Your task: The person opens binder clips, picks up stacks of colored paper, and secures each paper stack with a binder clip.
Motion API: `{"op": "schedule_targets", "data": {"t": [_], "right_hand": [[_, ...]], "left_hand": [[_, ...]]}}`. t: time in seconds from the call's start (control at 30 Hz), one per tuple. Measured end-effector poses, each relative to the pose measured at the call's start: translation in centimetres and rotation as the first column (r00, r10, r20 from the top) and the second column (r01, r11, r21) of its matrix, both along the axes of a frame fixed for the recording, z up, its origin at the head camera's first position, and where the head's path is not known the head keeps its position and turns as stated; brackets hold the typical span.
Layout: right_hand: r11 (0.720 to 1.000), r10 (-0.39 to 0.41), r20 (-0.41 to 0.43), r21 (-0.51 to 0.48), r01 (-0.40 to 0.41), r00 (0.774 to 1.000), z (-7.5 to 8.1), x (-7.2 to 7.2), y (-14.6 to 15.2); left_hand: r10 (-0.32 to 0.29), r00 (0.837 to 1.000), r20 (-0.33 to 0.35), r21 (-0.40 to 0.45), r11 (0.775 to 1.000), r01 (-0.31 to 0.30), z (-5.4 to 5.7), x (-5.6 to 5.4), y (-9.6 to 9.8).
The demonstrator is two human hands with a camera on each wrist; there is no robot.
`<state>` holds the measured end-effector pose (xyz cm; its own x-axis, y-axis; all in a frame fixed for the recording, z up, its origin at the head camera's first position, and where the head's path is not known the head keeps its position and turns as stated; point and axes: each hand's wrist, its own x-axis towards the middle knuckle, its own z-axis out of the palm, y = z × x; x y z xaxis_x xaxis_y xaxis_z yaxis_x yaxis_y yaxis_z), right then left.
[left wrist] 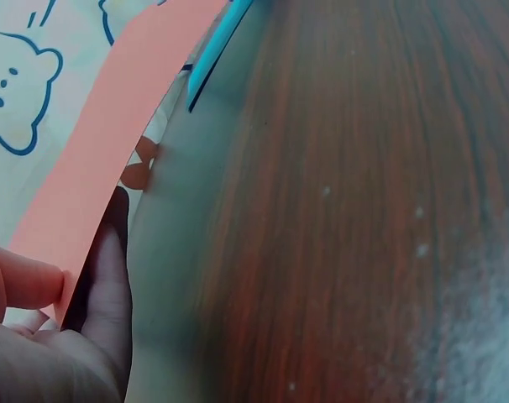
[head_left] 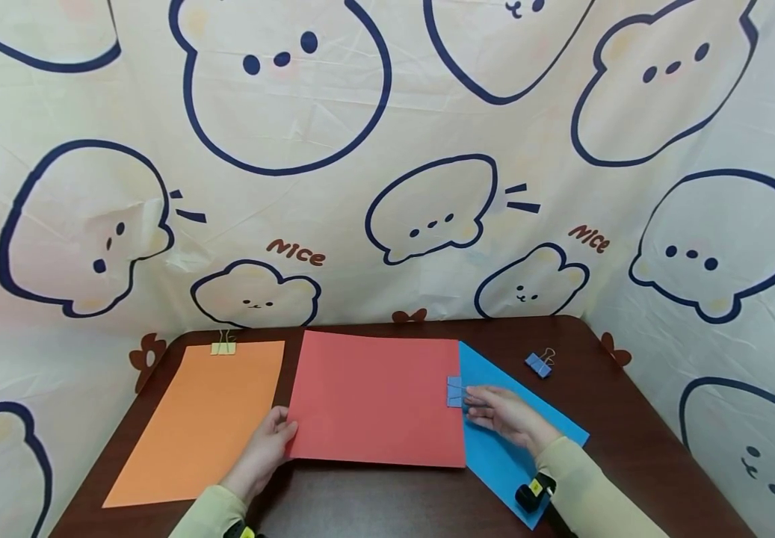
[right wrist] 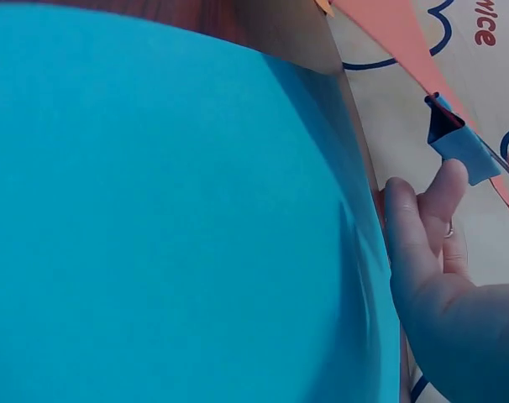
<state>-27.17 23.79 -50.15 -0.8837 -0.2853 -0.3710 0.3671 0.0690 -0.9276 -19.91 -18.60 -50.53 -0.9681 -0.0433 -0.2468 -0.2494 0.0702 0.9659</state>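
A red sheet of paper [head_left: 377, 403] is held up over the table at its left edge, where my left hand [head_left: 262, 452] pinches it. The left wrist view shows the thumb [left wrist: 36, 285] on the paper's face and the other fingers behind it. At the sheet's right edge sits a blue binder clip [head_left: 454, 391], its jaws over the paper. My right hand [head_left: 508, 418] pinches the clip's wire handles between thumb and fingers. In the right wrist view the clip [right wrist: 464, 151] straddles the paper edge. A blue sheet [head_left: 495, 456] lies beneath the right hand, partly behind the red one.
An orange sheet [head_left: 205, 418] lies at the left of the dark wooden table [head_left: 360, 501], with a pale yellow binder clip [head_left: 223, 347] on its far edge. Another blue binder clip [head_left: 539, 364] lies at the back right. Patterned fabric [head_left: 333, 209] closes off the back and sides.
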Motion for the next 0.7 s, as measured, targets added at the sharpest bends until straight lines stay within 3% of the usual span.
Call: {"op": "schedule_targets", "data": {"t": [0.4,0.7], "right_hand": [[0.999,0.033,-0.016,0.03,-0.032,0.999,0.4,0.1,0.1],[0.994,0.059,-0.033,0.092,-0.056,0.998,0.5,0.0,0.2]], "left_hand": [[-0.058,0.997,-0.045,-0.052,0.997,0.056,0.2,-0.2,-0.3],[-0.106,0.994,-0.019,-0.066,0.992,0.104,0.9,0.2,0.0]]}}
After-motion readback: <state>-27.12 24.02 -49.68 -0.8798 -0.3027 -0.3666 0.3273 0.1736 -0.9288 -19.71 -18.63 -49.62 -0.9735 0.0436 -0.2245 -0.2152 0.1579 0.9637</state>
